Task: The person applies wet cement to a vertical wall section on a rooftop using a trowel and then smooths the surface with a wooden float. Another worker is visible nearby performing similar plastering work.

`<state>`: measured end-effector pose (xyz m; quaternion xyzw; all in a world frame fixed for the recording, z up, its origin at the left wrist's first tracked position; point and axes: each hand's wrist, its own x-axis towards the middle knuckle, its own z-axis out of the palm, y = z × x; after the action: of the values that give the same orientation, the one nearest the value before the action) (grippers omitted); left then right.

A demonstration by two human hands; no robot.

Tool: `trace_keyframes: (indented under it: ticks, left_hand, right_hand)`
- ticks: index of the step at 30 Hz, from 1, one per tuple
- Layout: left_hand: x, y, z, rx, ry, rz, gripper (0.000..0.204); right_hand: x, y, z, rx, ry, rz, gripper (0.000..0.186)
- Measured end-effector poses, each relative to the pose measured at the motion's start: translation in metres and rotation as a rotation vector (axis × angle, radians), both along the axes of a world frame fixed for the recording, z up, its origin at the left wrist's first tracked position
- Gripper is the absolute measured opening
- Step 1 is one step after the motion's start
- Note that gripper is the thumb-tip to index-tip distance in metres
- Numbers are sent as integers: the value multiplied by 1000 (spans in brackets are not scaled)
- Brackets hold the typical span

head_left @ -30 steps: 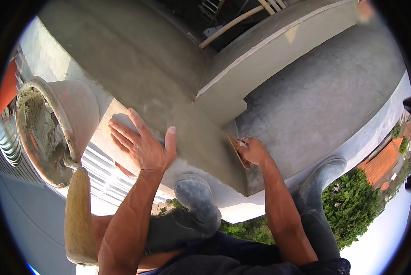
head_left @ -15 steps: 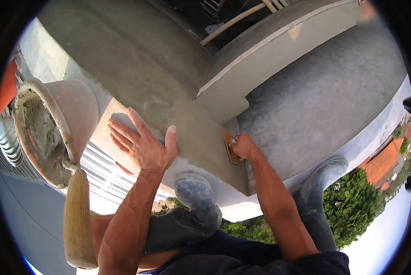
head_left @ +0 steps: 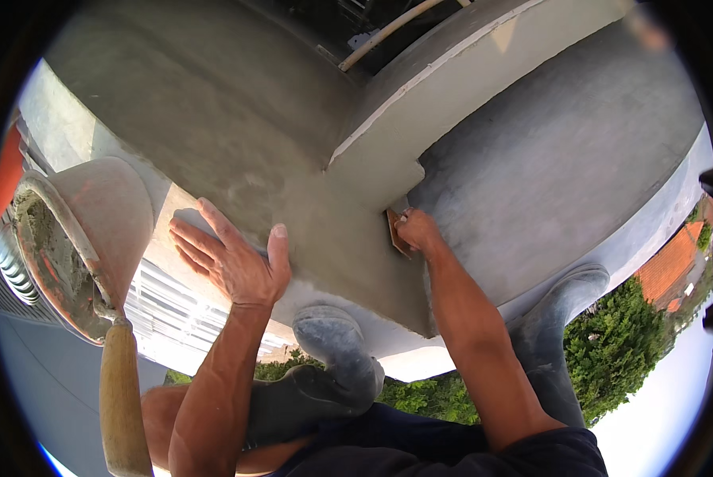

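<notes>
Right hand (head_left: 418, 229) clamped on a brown float (head_left: 396, 238) where grey ledge (head_left: 253, 135) meets paler slab (head_left: 531, 183); left hand (head_left: 241, 269) spread, apart. Ledge appears largely smoothed; edge finishing seemingly remains.

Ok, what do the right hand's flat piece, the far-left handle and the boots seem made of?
Flat piece: probably wood, dull brown, though plastic is possible.
Handle: likely bare wood, tan with streaks.
Boots: seemingly rubber, smooth, dark and dusty.
</notes>
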<state>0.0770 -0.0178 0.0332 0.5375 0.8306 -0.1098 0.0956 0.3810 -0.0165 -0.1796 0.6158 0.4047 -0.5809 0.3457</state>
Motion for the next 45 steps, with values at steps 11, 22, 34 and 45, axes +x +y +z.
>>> trace_keyframes:
  ticks: [11,22,34,45]
  left_hand:
    - [-1,-1,-1,-6,9,1,114]
    - [-1,-2,0,-13,4,9,118]
    - [0,-3,1,-26,9,11,119]
    - [-1,-2,-4,19,24,7,118]
  right_hand:
    - [-24,16,21,-138,98,23,29]
    - [34,32,107,-41,50,-60,48]
    - [13,-2,110,-143,115,-324,53]
    - [-9,30,97,-163,85,-301,57]
